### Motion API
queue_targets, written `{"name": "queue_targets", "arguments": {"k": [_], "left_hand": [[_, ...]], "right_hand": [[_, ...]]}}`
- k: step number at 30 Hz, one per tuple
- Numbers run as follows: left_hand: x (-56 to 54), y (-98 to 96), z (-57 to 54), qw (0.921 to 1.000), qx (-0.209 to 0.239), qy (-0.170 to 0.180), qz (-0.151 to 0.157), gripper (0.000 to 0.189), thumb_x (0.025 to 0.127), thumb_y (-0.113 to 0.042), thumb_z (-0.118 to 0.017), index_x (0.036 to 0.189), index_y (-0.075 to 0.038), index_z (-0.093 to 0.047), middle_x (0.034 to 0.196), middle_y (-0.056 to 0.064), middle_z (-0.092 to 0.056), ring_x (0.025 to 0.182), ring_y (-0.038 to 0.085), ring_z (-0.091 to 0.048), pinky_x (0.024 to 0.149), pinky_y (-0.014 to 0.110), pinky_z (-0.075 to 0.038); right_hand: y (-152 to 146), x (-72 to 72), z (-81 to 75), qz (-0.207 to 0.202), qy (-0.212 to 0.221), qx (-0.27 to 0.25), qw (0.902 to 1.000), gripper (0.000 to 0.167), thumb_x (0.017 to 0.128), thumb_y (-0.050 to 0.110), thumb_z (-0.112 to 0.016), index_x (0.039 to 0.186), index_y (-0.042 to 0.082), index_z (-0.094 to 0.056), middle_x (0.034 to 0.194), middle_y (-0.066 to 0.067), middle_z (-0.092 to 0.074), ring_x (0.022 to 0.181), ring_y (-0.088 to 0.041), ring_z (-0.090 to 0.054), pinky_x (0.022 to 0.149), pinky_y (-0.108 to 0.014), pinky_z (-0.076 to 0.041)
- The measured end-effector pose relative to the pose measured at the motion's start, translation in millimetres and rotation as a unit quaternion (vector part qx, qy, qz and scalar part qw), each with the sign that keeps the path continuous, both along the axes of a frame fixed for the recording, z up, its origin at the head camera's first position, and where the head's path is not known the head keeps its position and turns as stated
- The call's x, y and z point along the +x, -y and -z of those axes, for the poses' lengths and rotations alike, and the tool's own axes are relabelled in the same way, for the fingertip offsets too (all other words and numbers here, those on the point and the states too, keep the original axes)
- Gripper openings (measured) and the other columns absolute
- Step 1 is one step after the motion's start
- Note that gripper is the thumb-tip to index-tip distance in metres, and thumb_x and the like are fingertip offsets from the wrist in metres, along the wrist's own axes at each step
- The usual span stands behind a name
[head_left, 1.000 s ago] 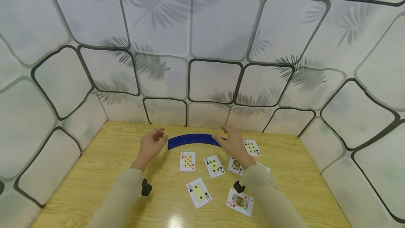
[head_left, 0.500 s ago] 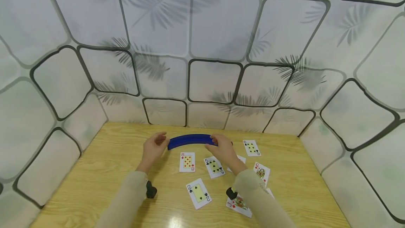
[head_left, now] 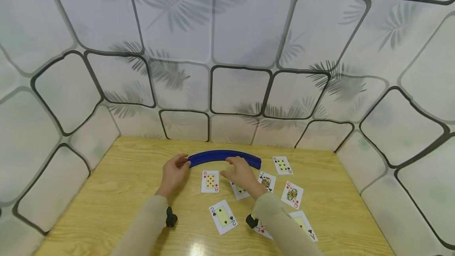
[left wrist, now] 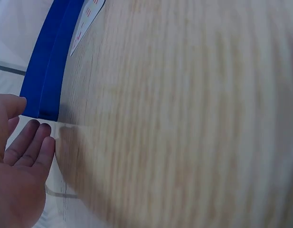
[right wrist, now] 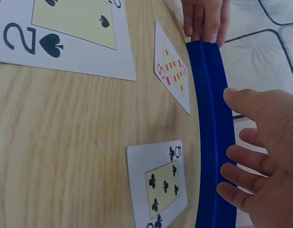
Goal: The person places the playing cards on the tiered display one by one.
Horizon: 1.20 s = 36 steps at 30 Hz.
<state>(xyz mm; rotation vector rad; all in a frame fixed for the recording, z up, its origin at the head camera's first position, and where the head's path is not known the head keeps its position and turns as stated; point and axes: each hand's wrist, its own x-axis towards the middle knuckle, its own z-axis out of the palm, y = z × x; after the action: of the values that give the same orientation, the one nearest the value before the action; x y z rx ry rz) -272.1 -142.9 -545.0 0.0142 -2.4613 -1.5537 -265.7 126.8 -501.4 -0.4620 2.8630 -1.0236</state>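
A blue curved card holder (head_left: 206, 157) lies near the back of the wooden table. My left hand (head_left: 175, 174) is at its left end, thumb and fingertips right at the edge and fingers loosely bent, not wrapped round it. My right hand (head_left: 241, 174) hovers with fingers relaxed and apart, holding nothing; it overlaps the holder's front edge and the five of clubs (head_left: 239, 192) in the head view. Between the hands lies the eight of diamonds (head_left: 210, 181). In the right wrist view, the right fingers (right wrist: 250, 161) overlap the holder.
The two of spades (head_left: 223, 217) lies in front. To the right are a black jack (head_left: 266, 181), a black six (head_left: 282, 165), the queen of diamonds (head_left: 292, 195), an ace (head_left: 308, 230) and a partly covered red jack (head_left: 262, 230). Patterned walls (head_left: 241, 90) surround the table (head_left: 192, 216).
My right hand has moved left and a little nearer from the holder's right end, uncovering that end and the black jack. My left hand has shifted slightly right to the left end.
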Motion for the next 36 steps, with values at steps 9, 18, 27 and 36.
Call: {"name": "queue_targets", "arguments": {"k": [9, 18, 27, 36], "left_hand": [[0.0, 0.0, 1.5, 0.9992, 0.029, 0.027, -0.009, 0.036, 0.101, -0.008, -0.069, 0.136, 0.000, -0.067, 0.127, 0.024, -0.072, 0.118, 0.039, -0.069, 0.104, 0.050, -0.055], [-5.7, -1.1, 10.6, 0.9988, 0.040, 0.021, -0.019, 0.035, 0.099, -0.006, -0.072, 0.133, 0.001, -0.069, 0.124, 0.022, -0.073, 0.116, 0.036, -0.070, 0.101, 0.040, -0.058], [-5.1, -2.5, 7.7, 0.9992, 0.023, 0.025, -0.019, 0.033, 0.099, -0.005, -0.072, 0.131, 0.002, -0.071, 0.124, 0.023, -0.074, 0.115, 0.037, -0.070, 0.101, 0.046, -0.057], [-3.8, -4.6, 7.0, 0.9991, 0.005, 0.034, -0.026, 0.030, 0.100, -0.006, -0.071, 0.128, 0.003, -0.072, 0.124, 0.024, -0.074, 0.114, 0.038, -0.070, 0.101, 0.050, -0.057]], "right_hand": [[7, 1.0, 8.8, 0.000, -0.018, 0.019, 0.9996, 0.056, 0.097, 0.035, -0.077, 0.142, 0.005, -0.063, 0.145, -0.020, -0.061, 0.139, -0.042, -0.053, 0.116, -0.057, -0.045], [14, -1.4, 16.3, -0.006, -0.038, 0.062, 0.9973, 0.056, 0.094, 0.038, -0.079, 0.138, 0.005, -0.067, 0.141, -0.020, -0.063, 0.135, -0.042, -0.056, 0.119, -0.057, -0.042], [23, 0.2, 17.7, -0.028, -0.033, 0.094, 0.9946, 0.065, 0.092, 0.043, -0.080, 0.141, 0.003, -0.065, 0.145, -0.021, -0.060, 0.138, -0.042, -0.054, 0.121, -0.057, -0.040], [29, 0.0, 24.9, -0.040, -0.052, 0.172, 0.9830, 0.067, 0.091, 0.052, -0.079, 0.139, 0.006, -0.067, 0.143, -0.018, -0.063, 0.135, -0.038, -0.056, 0.113, -0.056, -0.047]]}}
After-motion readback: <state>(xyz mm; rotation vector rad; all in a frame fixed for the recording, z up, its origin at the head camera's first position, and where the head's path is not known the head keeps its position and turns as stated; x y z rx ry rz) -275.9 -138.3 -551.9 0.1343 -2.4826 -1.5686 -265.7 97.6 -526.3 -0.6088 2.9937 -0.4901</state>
